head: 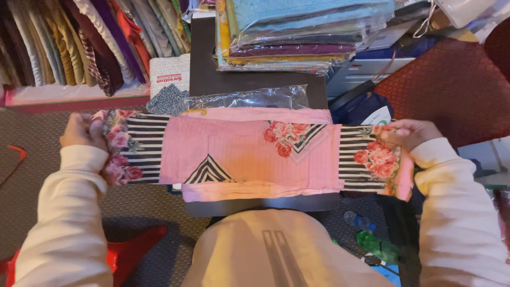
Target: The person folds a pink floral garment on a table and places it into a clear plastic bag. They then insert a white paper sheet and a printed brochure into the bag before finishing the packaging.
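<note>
Head view: held a folded pink cloth [249,154] stretched flat across the near edge of the dark tabletop [204,53]. Left hand [82,133] closed on its striped, rose-printed left end; right hand [411,133] pinched the right end, probably between thumb and fingers. Clear plastic sleeve [249,98] just behind; bagged fabric stack [297,32] at far edge.

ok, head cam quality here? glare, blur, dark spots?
Head view: warm indoor light; the pink floral fabric is sharp enough to read its stripes. Glare on the clear plastic sleeve and the wrapped fabric stack. Floor under the table is dim. Left hand and right hand slightly soft.
</note>
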